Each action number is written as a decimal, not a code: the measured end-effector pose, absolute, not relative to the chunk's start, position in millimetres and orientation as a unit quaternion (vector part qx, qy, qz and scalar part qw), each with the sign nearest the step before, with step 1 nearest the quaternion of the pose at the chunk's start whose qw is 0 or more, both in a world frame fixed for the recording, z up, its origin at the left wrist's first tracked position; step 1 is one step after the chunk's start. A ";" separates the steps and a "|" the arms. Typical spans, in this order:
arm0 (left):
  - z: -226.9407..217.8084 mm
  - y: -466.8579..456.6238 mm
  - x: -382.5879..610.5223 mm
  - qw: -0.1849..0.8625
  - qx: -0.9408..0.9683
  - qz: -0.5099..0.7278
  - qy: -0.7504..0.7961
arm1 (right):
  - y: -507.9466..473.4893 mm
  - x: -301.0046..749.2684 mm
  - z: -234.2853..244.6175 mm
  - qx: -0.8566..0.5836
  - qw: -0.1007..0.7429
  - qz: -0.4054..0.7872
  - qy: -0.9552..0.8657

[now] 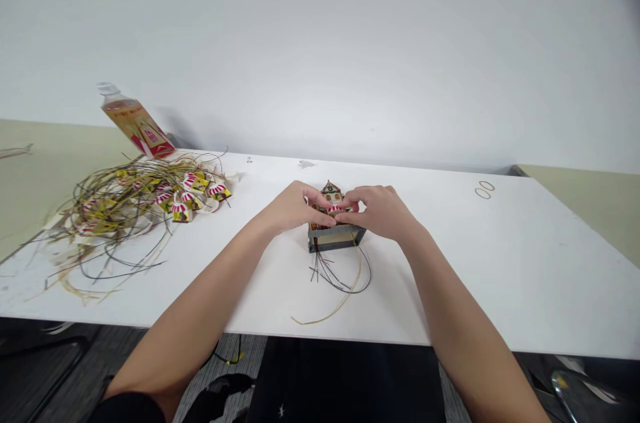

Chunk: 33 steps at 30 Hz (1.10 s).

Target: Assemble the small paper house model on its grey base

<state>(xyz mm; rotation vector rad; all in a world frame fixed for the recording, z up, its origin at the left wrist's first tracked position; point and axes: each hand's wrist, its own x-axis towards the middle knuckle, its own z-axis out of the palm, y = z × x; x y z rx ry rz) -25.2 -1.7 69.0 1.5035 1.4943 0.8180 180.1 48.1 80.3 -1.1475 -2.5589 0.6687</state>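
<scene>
A miniature house (331, 192) with a peaked roof stands on the table on a dark grey base (334, 240). My left hand (295, 208) has its thumb and fingers closed on the left side of the house's front. On the right side, my right hand (376, 210) pinches at the same front, its fingertips close to the left ones. Between them shows a small red-and-white striped awning (336, 208), partly covered by the fingers. Thin dark wires (345, 288) and one yellowish strand (333, 318) trail from the base towards me.
To the left lies a tangled heap of wires (115, 203) with several small striped-awning pieces (181, 211). Behind it a drink bottle (137, 122) leans over. Two rubber bands (484, 190) lie at the right on the white table (525, 276). A pale wall (350, 63) rises behind.
</scene>
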 end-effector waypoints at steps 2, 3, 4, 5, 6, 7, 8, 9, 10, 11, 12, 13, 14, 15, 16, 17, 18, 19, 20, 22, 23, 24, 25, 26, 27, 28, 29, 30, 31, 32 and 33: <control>69.1 -2.9 -24.9 0.441 0.594 0.325 0.590 | 48.5 182.3 79.5 -0.383 0.122 0.268 -0.876; 69.4 -3.7 -24.4 0.452 0.591 0.322 0.585 | 48.7 183.2 79.2 -0.376 0.118 0.288 -0.873; 69.8 -4.6 -23.7 0.463 0.590 0.318 0.581 | 48.8 183.9 79.0 -0.370 0.117 0.303 -0.870; 70.5 -5.6 -22.9 0.470 0.590 0.312 0.578 | 48.7 184.4 78.8 -0.366 0.119 0.313 -0.868; 71.3 -6.8 -21.9 0.473 0.591 0.307 0.577 | 48.5 184.7 78.7 -0.363 0.122 0.319 -0.867; 72.3 -8.1 -20.9 0.473 0.594 0.303 0.576 | 48.1 185.0 78.7 -0.362 0.125 0.322 -0.866; 73.5 -9.3 -19.9 0.471 0.598 0.299 0.575 | 47.5 185.3 78.6 -0.361 0.128 0.324 -0.865; 74.7 -10.5 -18.8 0.469 0.603 0.295 0.575 | 46.8 185.6 78.5 -0.360 0.132 0.326 -0.864; 75.8 -11.6 -17.8 0.467 0.607 0.290 0.574 | 46.0 185.9 78.4 -0.358 0.135 0.328 -0.863; 76.8 -12.6 -16.8 0.466 0.610 0.287 0.573 | 45.2 186.2 78.3 -0.357 0.139 0.329 -0.863; 77.5 -13.3 -15.9 0.465 0.612 0.284 0.573 | 44.4 186.7 78.3 -0.356 0.143 0.327 -0.863; 78.0 -13.8 -15.1 0.465 0.613 0.283 0.572 | 43.6 187.2 78.3 -0.354 0.146 0.326 -0.864; 78.1 -14.1 -14.4 0.466 0.613 0.282 0.572 | 42.9 187.8 78.4 -0.352 0.148 0.325 -0.865; 77.8 -14.3 -13.9 0.468 0.613 0.283 0.571 | 42.3 188.5 78.5 -0.349 0.149 0.326 -0.866; 77.3 -14.3 -13.5 0.470 0.609 0.285 0.572 | 41.9 189.4 78.7 -0.346 0.148 0.328 -0.867; 76.7 -14.2 -13.3 0.472 0.606 0.286 0.573 | 41.6 190.3 78.8 -0.342 0.147 0.330 -0.867; 76.1 -14.0 -13.2 0.473 0.603 0.288 0.575 | 41.5 191.3 78.7 -0.339 0.146 0.333 -0.868; 75.5 -13.7 -13.2 0.471 0.601 0.291 0.577 | 41.5 192.2 78.5 -0.336 0.146 0.334 -0.869; 75.1 -13.4 -13.4 0.465 0.602 0.293 0.579 | 41.8 193.0 78.0 -0.333 0.146 0.334 -0.869; 74.8 -12.5 -14.0 0.444 0.608 0.300 0.586 | 42.7 194.0 76.0 -0.332 0.152 0.333 -0.869; 74.8 -11.8 -14.4 0.433 0.611 0.303 0.589 | 43.4 194.1 74.6 -0.333 0.158 0.334 -0.867; 74.8 -11.0 -14.8 0.425 0.612 0.307 0.593 | 44.2 193.9 73.1 -0.335 0.167 0.338 -0.864; 74.6 -9.9 -15.1 0.420 0.611 0.311 0.595 | 45.1 193.4 71.6 -0.337 0.176 0.345 -0.858; 74.2 -8.8 -15.5 0.418 0.609 0.316 0.595 | 45.9 192.8 70.1 -0.339 0.185 0.355 -0.851; 73.5 -7.6 -15.7 0.419 0.606 0.322 0.595 | 46.8 192.1 68.8 -0.343 0.192 0.368 -0.843; 72.6 -6.4 -16.0 0.421 0.604 0.327 0.593 | 47.6 191.4 67.7 -0.348 0.196 0.381 -0.834; 71.6 -5.3 -16.2 0.424 0.601 0.332 0.591 | 48.4 190.8 66.9 -0.354 0.197 0.391 -0.826; 70.4 -4.2 -16.5 0.429 0.599 0.336 0.587 | 49.2 190.3 66.3 -0.362 0.194 0.396 -0.821; 69.2 -3.3 -16.8 0.436 0.596 0.338 0.584 | 49.9 190.0 65.9 -0.370 0.189 0.397 -0.819; 68.0 -2.6 -17.1 0.446 0.592 0.338 0.580 | 50.5 189.8 65.8 -0.377 0.181 0.394 -0.818; 66.9 -2.0 -17.4 0.454 0.588 0.337 0.578 | 51.0 189.7 65.8 -0.383 0.172 0.389 -0.820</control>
